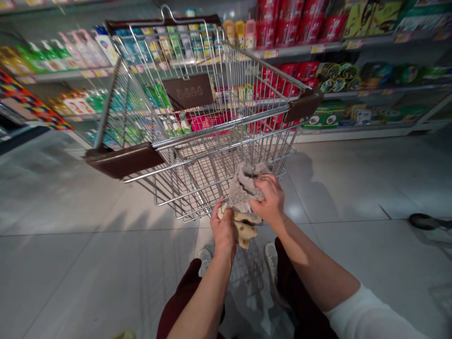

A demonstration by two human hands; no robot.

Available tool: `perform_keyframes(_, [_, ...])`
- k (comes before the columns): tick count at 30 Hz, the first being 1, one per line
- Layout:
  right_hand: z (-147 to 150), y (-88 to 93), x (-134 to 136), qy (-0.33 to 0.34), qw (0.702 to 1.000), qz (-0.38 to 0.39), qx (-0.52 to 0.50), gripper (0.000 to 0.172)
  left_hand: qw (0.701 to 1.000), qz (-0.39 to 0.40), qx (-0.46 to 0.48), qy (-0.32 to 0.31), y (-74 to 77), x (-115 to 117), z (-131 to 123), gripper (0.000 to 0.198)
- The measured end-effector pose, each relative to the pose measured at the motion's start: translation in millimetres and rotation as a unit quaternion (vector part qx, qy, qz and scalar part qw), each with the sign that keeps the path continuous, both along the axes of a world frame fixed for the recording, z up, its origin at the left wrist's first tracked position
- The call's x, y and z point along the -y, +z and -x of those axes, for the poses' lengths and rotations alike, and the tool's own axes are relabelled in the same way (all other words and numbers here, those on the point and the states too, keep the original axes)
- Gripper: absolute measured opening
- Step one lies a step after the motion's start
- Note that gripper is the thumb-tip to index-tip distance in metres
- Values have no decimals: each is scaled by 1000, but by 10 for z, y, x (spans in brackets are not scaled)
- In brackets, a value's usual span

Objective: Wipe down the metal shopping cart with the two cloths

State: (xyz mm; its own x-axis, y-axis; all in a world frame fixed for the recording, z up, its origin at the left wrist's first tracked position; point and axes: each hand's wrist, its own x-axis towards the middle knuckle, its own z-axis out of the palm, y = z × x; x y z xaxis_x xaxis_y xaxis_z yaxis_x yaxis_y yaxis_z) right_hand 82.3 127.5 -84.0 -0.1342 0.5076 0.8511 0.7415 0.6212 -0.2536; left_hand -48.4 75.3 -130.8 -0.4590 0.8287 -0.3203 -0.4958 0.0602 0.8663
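A grey and tan cleaning cloth (241,188) hangs bunched between both my hands, just in front of the near lower edge of a wire shopping cart (197,141). My left hand (223,228) is closed on the cloth's lower tan part. Higher up, my right hand (270,197) grips the grey part, close to the cart's wire basket. The cart has brown plastic corner bumpers and a brown handle at its far end.
Store shelves (318,47) stocked with bottles, red packs and green boxes run behind the cart. The floor is pale glossy tile (70,263). My shoes (271,256) and dark red trousers show below. A dark object (427,221) lies at the right edge.
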Motion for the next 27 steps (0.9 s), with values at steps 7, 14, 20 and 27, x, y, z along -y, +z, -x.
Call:
perform_keyframes(7, [-202,273,-200,-90,993,-23,-73,31,1000,12,-22,1,14,1,34,58])
perform_keyframes(14, [-296,402,-163,-140,981,132,15,29,999,7,-48,3,-25,8,9,56])
perform_keyframes(20, [-421,612,-146,-130,971,193,58,24,995,2,-103,3,-77,31,-34,49])
perform_keyframes(27, [-407,747,-117,-123,963,220,96,28,964,-26,-265,1,19,315,-117,24])
